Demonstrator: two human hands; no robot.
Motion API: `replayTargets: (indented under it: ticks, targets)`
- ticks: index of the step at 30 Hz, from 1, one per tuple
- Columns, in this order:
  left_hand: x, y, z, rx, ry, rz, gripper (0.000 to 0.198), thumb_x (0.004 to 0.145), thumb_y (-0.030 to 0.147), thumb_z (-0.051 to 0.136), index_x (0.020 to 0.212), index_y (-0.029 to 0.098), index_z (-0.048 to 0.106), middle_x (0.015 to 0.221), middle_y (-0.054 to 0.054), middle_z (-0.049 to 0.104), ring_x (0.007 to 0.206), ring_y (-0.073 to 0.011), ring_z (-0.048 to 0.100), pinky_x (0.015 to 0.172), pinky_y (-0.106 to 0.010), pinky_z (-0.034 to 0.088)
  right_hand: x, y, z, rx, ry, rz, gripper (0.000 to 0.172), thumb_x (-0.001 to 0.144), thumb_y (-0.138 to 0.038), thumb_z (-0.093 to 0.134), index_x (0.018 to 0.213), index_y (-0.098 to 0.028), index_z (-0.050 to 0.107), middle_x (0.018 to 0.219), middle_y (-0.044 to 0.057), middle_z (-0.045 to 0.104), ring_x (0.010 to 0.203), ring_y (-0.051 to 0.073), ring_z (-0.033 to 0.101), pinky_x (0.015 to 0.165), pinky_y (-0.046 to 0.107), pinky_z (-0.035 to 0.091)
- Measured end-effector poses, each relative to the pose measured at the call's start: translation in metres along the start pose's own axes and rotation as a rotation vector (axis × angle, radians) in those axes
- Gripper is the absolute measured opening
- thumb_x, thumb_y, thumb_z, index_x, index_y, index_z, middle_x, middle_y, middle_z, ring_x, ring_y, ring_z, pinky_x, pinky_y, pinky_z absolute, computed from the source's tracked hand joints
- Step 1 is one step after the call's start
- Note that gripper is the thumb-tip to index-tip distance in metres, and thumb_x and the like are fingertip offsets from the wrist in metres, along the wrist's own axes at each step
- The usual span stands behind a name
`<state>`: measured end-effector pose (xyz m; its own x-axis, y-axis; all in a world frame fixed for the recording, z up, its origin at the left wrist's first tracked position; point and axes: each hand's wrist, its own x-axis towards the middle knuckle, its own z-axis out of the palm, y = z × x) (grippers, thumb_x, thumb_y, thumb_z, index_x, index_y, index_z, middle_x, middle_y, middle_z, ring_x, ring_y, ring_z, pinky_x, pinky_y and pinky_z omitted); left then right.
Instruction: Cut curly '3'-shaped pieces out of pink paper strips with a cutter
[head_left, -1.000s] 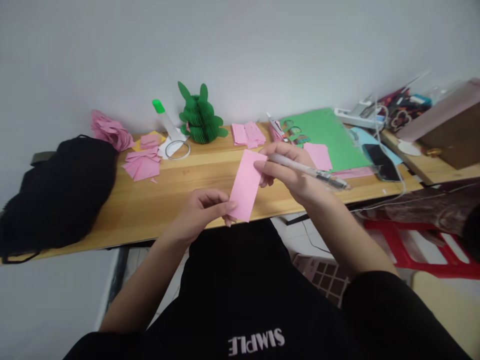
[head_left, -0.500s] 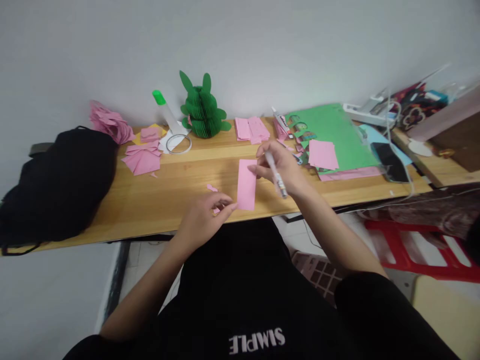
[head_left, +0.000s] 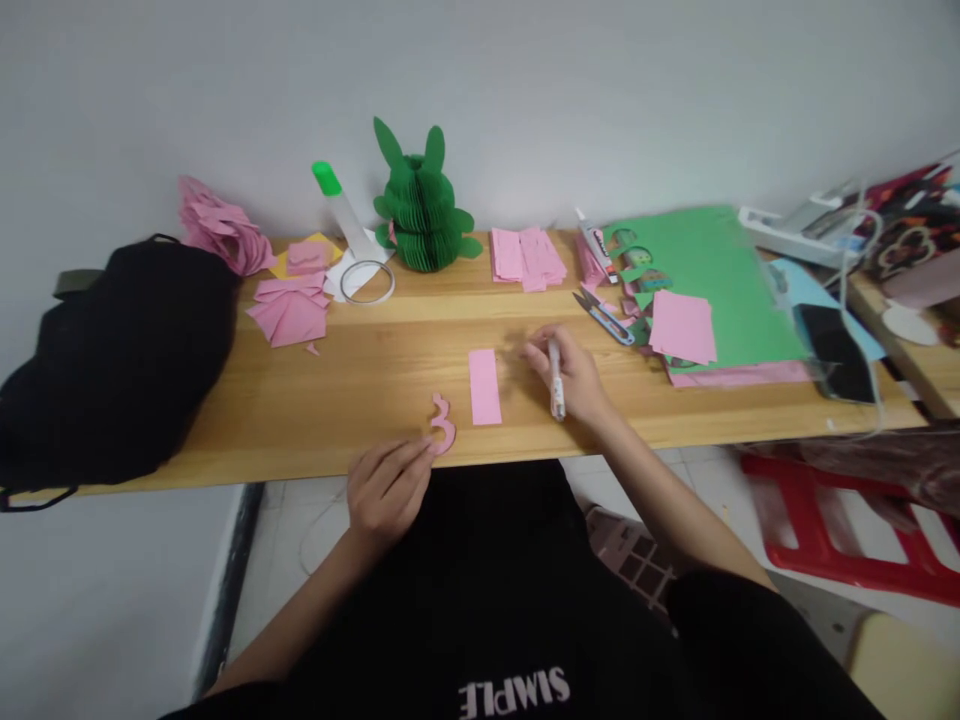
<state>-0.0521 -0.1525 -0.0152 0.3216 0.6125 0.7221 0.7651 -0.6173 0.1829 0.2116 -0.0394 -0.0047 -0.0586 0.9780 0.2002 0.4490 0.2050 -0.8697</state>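
Observation:
At the front edge of the table, my left hand [head_left: 390,482] is closed, its fingertips pinching the lower end of a curvy pink paper cutout [head_left: 448,432] shaped like half an outline. A folded-looking pink paper rectangle [head_left: 485,388] lies flat just right of the cutout, with neither hand on it. To its right, my right hand [head_left: 571,375] holds a white pen [head_left: 556,385] between thumb and fingers, the pen's patterned end pointing toward me. Behind that hand rest small blue-handled thread snips [head_left: 606,318].
Along the wall stand a green honeycomb-paper rabbit [head_left: 424,215], a green-capped glue bottle [head_left: 343,210], a tape roll [head_left: 367,283] and stacked pink papers [head_left: 527,257]. A black bag [head_left: 124,360] covers the left end. Green sheets [head_left: 720,270] and a phone [head_left: 836,350] lie right.
The pink rectangle was let go and now lies on the table. My left hand moved down-left onto the curvy cutout. My right hand, still with the pen, drew away from the rectangle.

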Motion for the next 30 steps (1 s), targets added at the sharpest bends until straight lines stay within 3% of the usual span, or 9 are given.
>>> replayTargets:
  ticks: [4, 8, 11, 17, 22, 30]
  targets:
    - [0.035, 0.001, 0.021, -0.024, 0.084, -0.004, 0.026, 0.088, 0.005, 0.066, 0.107, 0.023, 0.068, 0.095, -0.006, 0.078, 0.08, -0.0207, 0.07, 0.07, -0.036, 0.055, -0.023, -0.001, -0.002, -0.009, 0.007, -0.022, 0.016, 0.091, -0.039, 0.06, 0.096, -0.025, 0.056, 0.076, -0.001, 0.067, 0.067, 0.018, 0.063, 0.064, 0.031, 0.05]
    - [0.057, 0.002, 0.04, -0.054, -0.091, 0.113, 0.015, 0.092, 0.006, 0.062, 0.099, 0.017, 0.069, 0.096, -0.006, 0.078, 0.086, -0.0211, 0.069, 0.075, -0.035, 0.052, -0.037, -0.005, 0.003, -0.119, -0.104, -0.258, 0.009, 0.095, -0.03, 0.056, 0.102, -0.025, 0.059, 0.092, 0.005, 0.073, 0.083, 0.021, 0.069, 0.074, 0.035, 0.054]
    - [0.061, -0.001, 0.044, -0.098, -0.223, 0.115, 0.009, 0.095, 0.014, 0.062, 0.096, 0.016, 0.07, 0.098, -0.007, 0.077, 0.09, -0.022, 0.068, 0.078, -0.036, 0.052, -0.042, -0.004, 0.007, -0.203, -0.173, -0.386, 0.014, 0.095, -0.025, 0.055, 0.108, -0.026, 0.059, 0.098, 0.006, 0.076, 0.091, 0.023, 0.07, 0.081, 0.038, 0.054]
    - [0.075, -0.031, 0.038, -0.13, -0.394, 0.089, 0.017, 0.097, 0.025, 0.059, 0.103, 0.014, 0.07, 0.113, -0.014, 0.072, 0.106, -0.0284, 0.067, 0.09, -0.044, 0.055, -0.044, -0.004, 0.007, -0.254, -0.161, -0.422, 0.015, 0.098, -0.023, 0.052, 0.112, -0.026, 0.056, 0.107, 0.006, 0.077, 0.099, 0.023, 0.07, 0.084, 0.039, 0.055]
    - [0.079, -0.056, 0.043, -0.153, -0.577, 0.166, 0.028, 0.101, 0.029, 0.05, 0.113, 0.012, 0.07, 0.133, -0.02, 0.062, 0.127, -0.0352, 0.057, 0.101, -0.052, 0.052, -0.042, -0.012, 0.006, -0.348, -0.308, -0.482, 0.017, 0.099, -0.023, 0.049, 0.114, -0.024, 0.057, 0.125, 0.009, 0.073, 0.12, 0.025, 0.064, 0.094, 0.043, 0.053]
    - [0.069, -0.058, 0.049, -0.259, -0.613, 0.063, 0.029, 0.101, 0.03, 0.051, 0.121, 0.016, 0.067, 0.137, -0.018, 0.058, 0.131, -0.0329, 0.053, 0.105, -0.053, 0.049, -0.043, -0.014, 0.013, -0.385, -0.342, -0.511, 0.02, 0.098, -0.017, 0.051, 0.117, -0.02, 0.059, 0.132, 0.011, 0.07, 0.13, 0.025, 0.059, 0.101, 0.046, 0.05]
